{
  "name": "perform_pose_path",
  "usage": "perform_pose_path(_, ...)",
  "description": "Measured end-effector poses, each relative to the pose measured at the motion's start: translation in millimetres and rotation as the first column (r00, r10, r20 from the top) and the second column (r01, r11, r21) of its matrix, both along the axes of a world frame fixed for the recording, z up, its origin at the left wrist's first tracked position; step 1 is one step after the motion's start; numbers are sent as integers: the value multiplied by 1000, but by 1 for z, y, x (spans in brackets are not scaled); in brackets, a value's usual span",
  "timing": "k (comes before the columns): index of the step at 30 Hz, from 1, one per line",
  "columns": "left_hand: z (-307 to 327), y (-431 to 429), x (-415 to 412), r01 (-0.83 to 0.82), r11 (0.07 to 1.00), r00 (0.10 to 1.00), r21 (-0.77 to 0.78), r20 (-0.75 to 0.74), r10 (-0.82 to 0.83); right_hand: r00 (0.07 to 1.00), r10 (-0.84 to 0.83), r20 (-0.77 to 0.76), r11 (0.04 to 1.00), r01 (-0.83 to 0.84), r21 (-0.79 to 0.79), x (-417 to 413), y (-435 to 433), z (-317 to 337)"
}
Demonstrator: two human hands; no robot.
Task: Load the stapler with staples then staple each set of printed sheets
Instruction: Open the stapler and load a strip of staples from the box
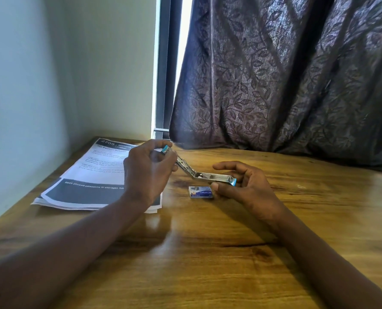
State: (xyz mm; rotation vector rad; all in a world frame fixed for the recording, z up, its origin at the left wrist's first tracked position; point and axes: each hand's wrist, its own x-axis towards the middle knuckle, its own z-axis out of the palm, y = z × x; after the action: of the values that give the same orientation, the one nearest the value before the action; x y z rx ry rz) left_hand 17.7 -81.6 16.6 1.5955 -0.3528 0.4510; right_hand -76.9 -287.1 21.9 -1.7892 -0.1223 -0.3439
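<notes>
A small metal stapler (199, 173) with blue ends is swung wide open in a V above the wooden table (208, 253). My left hand (147, 170) grips its raised upper arm at the blue tip. My right hand (246, 184) pinches the blue end of the lower arm, which lies nearly level. A small blue and white box of staples (200, 192) lies flat on the table just below the stapler, touching my right thumb. A stack of printed sheets (89, 179) with dark bands lies at the table's left, partly behind my left hand.
A pale wall stands along the table's left and back. A dark patterned curtain (286, 85) hangs down onto the table's far right edge, beside a window frame (165, 63).
</notes>
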Motion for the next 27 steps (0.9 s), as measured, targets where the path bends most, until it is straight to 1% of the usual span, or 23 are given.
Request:
perform_pose_path(3, -1, -3, -8, 21, 997, 997, 69, 75, -26, 993, -38, 110, 996, 29, 83, 0, 8, -8)
perform_pose_path(4, -2, -5, -13, 53, 994, 994, 96, 86, -61, 988, -60, 141, 996, 50, 68, 1, 11, -11)
perform_pose_path(7, -6, -12, -26, 156, 967, 975, 200, 125, -184, 967, -101, 233, 989, 122, -77, 1, 16, -16)
perform_pose_path(8, -7, -14, -29, 191, 959, 967, 211, 125, -220, 959, -105, 265, 984, 139, -110, 2, 17, -18)
perform_pose_path(11, -7, -16, -30, 338, 930, 934, 142, 66, -350, 938, -139, 317, 977, 183, -113, 1, 17, -18)
perform_pose_path(12, -7, -15, -31, 381, 914, 918, 140, 58, -391, 935, -142, 324, 973, 192, -127, 0, 16, -18)
perform_pose_path(14, -8, -16, -35, 442, 877, 885, 187, 69, -461, 935, -125, 332, 961, 197, -196, -1, 15, -19)
perform_pose_path(16, -7, -18, -39, 419, 876, 885, 241, 107, -453, 928, -118, 354, 939, 220, -265, 0, 16, -22)
perform_pose_path(17, -6, -18, -40, 405, 883, 889, 238, 122, -441, 922, -130, 364, 935, 236, -266, 0, 17, -22)
perform_pose_path(20, -3, -17, -39, 385, 896, 891, 219, 165, -423, 915, -171, 364, 947, 254, -194, 1, 18, -20)
perform_pose_path(21, -3, -16, -38, 373, 898, 890, 234, 182, -418, 915, -173, 365, 943, 260, -206, 1, 17, -19)
perform_pose_path(25, -3, -14, -37, 354, 889, 886, 290, 202, -418, 914, -155, 374, 892, 292, -344, 1, 15, -19)
perform_pose_path(27, -3, -13, -36, 343, 888, 886, 308, 209, -414, 919, -148, 364, 888, 286, -361, 1, 15, -18)
